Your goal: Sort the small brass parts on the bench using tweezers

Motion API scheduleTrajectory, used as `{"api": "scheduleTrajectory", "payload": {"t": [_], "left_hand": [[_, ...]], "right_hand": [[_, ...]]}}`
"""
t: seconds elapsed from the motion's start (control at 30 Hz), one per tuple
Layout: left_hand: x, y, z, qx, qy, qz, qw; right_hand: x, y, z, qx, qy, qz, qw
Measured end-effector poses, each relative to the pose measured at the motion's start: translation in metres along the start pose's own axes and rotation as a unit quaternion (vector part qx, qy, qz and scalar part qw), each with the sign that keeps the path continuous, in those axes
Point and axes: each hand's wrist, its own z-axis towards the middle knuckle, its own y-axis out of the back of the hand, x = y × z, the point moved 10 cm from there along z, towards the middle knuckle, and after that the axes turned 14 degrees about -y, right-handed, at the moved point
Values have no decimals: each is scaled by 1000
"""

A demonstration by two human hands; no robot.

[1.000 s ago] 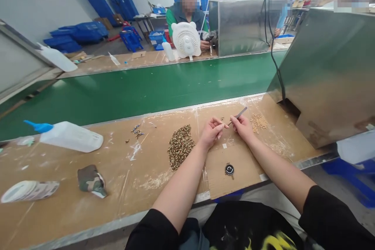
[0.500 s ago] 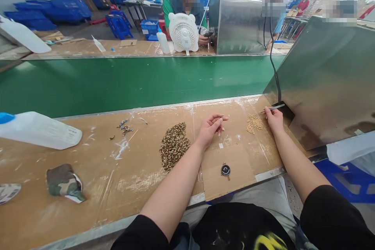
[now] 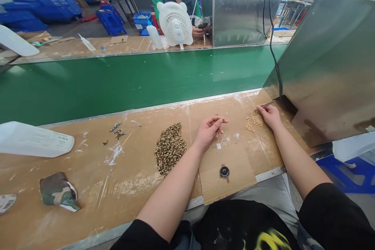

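My right hand (image 3: 270,116) is closed in a pinch around thin metal tweezers (image 3: 267,104), at the right edge of a pile of small tan beads (image 3: 253,120). The tweezers' tip is too small to make out. My left hand (image 3: 210,129) hovers over the table with thumb and fingers drawn together; whatever may be between them is hidden. Left of it lies a heap of small gold-coloured metal pieces (image 3: 170,149). Below the hands, a round black disc with a shiny rim (image 3: 224,172) rests on a cardboard sheet (image 3: 243,164).
A green conveyor belt (image 3: 131,82) runs behind the table. Metal housing (image 3: 328,70) rises at right, beside a hanging black cable (image 3: 275,58). At left lie a white bottle (image 3: 35,138), a camouflage-patterned scrap (image 3: 58,190) and small loose parts (image 3: 118,131). Across the belt, a person sits behind a white fan (image 3: 176,23).
My right hand has moved slightly left, closer to the tan beads, with the tweezers in it. My left hand stays nearly in place. The camera view has tilted down a little.
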Motion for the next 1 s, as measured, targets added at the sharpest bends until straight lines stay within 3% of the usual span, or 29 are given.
{"api": "scheduleTrajectory", "payload": {"t": [0.27, 0.5, 0.63, 0.83, 1.0], "left_hand": [[3, -7, -1, 23, -10, -49, 998], [20, -15, -8, 77, 55, -19, 995], [19, -14, -12, 70, 96, -7, 993], [20, -16, -17, 64, 152, -35, 986], [25, -13, -17, 51, 171, -68, 982]], "right_hand": [[32, -1, -23, 12, 17, 59, 998], [112, -66, -91, 189, 23, 168, 967], [146, -92, -117, 208, 47, 221, 952], [145, -114, -132, 230, 84, 224, 943], [145, -108, -135, 225, 124, 240, 936]]}}
